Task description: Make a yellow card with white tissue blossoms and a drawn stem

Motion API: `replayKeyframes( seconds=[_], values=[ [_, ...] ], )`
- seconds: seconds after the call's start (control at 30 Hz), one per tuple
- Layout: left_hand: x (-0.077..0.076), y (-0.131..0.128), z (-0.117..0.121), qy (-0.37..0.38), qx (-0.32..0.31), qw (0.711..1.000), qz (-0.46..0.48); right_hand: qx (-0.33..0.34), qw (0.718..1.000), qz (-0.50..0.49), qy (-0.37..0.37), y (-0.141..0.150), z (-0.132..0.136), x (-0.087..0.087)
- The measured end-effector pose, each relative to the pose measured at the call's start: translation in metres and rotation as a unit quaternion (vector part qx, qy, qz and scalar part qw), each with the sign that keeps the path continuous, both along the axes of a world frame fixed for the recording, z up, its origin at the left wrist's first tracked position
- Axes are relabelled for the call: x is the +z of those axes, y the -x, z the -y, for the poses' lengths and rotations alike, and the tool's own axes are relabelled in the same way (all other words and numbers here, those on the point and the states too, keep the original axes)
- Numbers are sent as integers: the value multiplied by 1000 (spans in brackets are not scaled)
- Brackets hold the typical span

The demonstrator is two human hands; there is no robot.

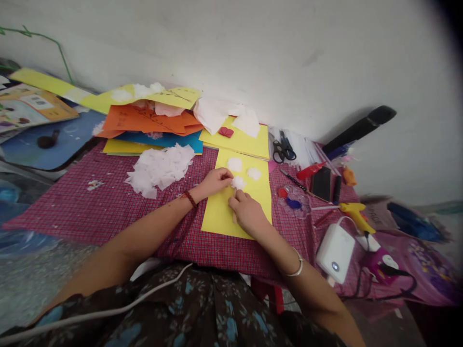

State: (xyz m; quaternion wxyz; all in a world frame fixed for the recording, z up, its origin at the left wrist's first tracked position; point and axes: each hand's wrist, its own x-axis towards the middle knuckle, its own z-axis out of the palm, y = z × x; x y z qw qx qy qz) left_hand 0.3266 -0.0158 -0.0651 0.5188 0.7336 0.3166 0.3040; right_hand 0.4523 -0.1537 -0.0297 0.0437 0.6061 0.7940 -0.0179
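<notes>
On the table in front of me lies a yellow sheet of paper (220, 214) with three white crumpled tissue-paper puffs on it. My left hand (218, 180) comes in from the left, its fingertips pinched together at the edge of the lowest puff (238, 182). Just below that puff, my right hand (247, 212) is closed round a thin, pale wooden-looking stick (235, 218). The stick's upper tip reaches the puff's lower edge. My right fingers partly cover the stick. The other two puffs, an upper left one (234, 164) and a right one (254, 173), lie flat on the sheet.
A heap of white tissue pieces (159, 168) lies left. Behind are stacked coloured cards (144, 119) and a folded red paper piece (226, 131). To the right are black scissors (284, 149), a paint palette (304, 208), a yellow glue gun (356, 214) and a white power bank (336, 250).
</notes>
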Motion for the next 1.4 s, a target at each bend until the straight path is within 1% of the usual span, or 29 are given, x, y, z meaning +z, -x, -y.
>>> replayKeyframes(
  seconds=[0.07,0.13,0.17,0.23,0.3,0.37,0.43,0.47,0.53,0.6,0.63,0.67,0.73,0.8,0.9,0.97,1.03,1.1,1.17,1.3,1.4],
  values=[
    [0,0,0,4,2,1000,2,3,1000,7,10,2,0,1],
    [0,0,0,9,5,1000,6,-3,1000,-18,14,-2,0,4],
    [0,0,-1,12,8,1000,9,-8,999,-49,14,-6,1,7],
    [1,0,-2,14,22,999,18,-18,989,-145,5,-18,3,15],
    [0,1,-4,10,50,998,29,-36,962,-269,-22,-34,6,24],
    [-2,2,-6,0,80,996,36,-70,919,-383,-59,-50,6,29],
    [-4,2,-6,-20,90,995,33,-108,872,-469,-88,-63,3,27],
    [-4,2,-6,-33,83,996,28,-124,851,-501,-100,-68,0,24],
    [-4,1,-4,-64,48,997,12,-147,815,-547,-120,-74,-7,13],
    [-3,1,-2,-91,3,996,-6,-165,795,-568,-133,-76,-14,2],
    [-3,1,-1,-103,-15,994,-14,-170,792,-571,-136,-76,-17,-2],
    [-3,1,0,-113,-28,993,-22,-173,793,-568,-138,-75,-19,-4],
    [-2,2,0,-134,-41,989,-38,-170,808,-548,-133,-72,-19,-5],
    [-2,2,1,-158,-48,985,-56,-168,835,-510,-119,-69,-13,-2],
    [2,4,6,-213,-58,971,-89,-171,888,-415,-102,-63,5,2],
    [5,5,12,-257,-54,958,-112,-165,919,-341,-110,-58,20,1],
    [8,7,17,-296,-34,945,-138,-159,938,-283,-123,-53,36,-4],
    [10,9,20,-320,-11,932,-166,-164,944,-254,-133,-48,49,-12],
    [9,10,21,-334,-6,923,-191,-172,943,-248,-144,-44,59,-19],
    [6,12,17,-351,-33,910,-217,-174,933,-268,-165,-36,66,-30],
    [11,14,19,-353,-42,908,-223,-185,922,-283,-186,-34,66,-34]
  ],
)
